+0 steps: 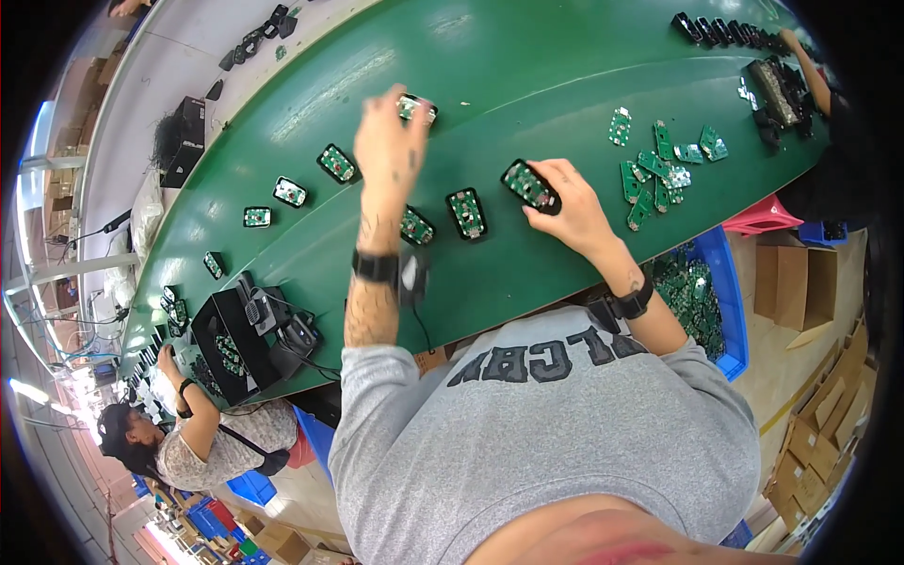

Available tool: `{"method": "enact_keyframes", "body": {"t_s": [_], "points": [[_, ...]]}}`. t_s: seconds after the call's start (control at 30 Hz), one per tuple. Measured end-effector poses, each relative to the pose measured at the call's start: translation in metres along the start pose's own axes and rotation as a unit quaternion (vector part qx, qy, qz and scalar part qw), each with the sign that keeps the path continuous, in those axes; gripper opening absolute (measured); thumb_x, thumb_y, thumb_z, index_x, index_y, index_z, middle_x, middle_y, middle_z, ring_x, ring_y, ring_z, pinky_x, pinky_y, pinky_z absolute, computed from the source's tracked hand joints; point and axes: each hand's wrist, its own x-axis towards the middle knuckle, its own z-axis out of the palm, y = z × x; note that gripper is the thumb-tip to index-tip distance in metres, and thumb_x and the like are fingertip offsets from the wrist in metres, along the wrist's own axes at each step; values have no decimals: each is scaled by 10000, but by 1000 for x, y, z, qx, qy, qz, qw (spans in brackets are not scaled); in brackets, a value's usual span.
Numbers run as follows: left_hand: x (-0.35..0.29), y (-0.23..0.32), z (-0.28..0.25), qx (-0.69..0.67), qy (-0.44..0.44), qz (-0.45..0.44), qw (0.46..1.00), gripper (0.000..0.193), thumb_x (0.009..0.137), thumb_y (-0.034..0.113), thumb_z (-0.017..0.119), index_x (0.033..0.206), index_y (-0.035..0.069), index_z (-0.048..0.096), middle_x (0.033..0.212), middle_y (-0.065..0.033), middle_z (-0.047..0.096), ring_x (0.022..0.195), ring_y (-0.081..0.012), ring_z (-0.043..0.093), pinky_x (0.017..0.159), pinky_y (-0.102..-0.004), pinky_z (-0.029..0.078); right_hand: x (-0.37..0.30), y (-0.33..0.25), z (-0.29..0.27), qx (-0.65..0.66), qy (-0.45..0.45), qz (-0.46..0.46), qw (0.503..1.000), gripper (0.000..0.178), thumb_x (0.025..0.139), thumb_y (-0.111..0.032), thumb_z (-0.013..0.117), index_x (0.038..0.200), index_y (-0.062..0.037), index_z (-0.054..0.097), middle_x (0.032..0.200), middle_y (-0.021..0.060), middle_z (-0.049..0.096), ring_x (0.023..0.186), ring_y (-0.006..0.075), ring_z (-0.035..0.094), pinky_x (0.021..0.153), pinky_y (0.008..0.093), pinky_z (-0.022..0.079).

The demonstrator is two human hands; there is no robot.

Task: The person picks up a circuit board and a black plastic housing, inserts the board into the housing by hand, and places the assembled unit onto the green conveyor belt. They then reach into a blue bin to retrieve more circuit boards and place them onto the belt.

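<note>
My right hand (pixel 574 207) grips a black plastic housing with a green circuit board (pixel 529 185) in it, slightly above the table. My left hand (pixel 391 141) reaches out over another black housing with a board (pixel 418 108); its fingers are blurred and partly cover that housing, so its grip is unclear. Between my arms lie a housing with a board (pixel 466 214) and a second one (pixel 416 226), partly behind my left wrist. Left of my left hand, similar housings (pixel 336 163) lie in a slanting row.
Loose green circuit boards (pixel 650 179) lie in a pile on the green table (pixel 527 85) at right. A blue bin (pixel 737 320) full of boards stands beside the table. A black box (pixel 221 344) and a co-worker (pixel 202 438) are at left; another person's arm (pixel 812 75) reaches in at far right.
</note>
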Motion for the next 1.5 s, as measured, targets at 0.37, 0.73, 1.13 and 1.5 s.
{"method": "enact_keyframes", "body": {"t_s": [0.37,0.73,1.13,1.5], "points": [[-91,75,-44,-556,-240,-171,777,366,864,145,731,1187,0,639,848,-27,679,645,-69,617,531,-204,491,23,-51,-37,198,40,-163,966,321,728,-29,761,1046,-56,729,1194,143,669,1208,358,555,958,442,472],[-95,77,-42,-669,-368,-202,613,428,864,111,711,1260,-12,605,978,-66,688,734,-111,650,646,-241,569,10,-66,-43,268,112,-144,946,47,874,-98,614,903,-75,643,910,82,672,1128,347,531,1085,612,321],[-97,94,-53,-476,-123,-80,867,425,716,51,730,1133,2,667,907,-76,701,694,-79,657,630,-220,548,18,-98,-65,-95,13,-135,986,48,761,-108,645,761,-76,611,1296,90,520,1359,395,326,1112,627,211],[-95,97,-59,-338,-102,-6,935,417,662,60,726,1078,30,704,779,-33,656,577,-60,580,557,-202,472,29,-95,-74,-87,-80,-160,980,50,695,-36,624,678,-44,577,1349,84,544,1424,386,253,1132,532,228]]}}
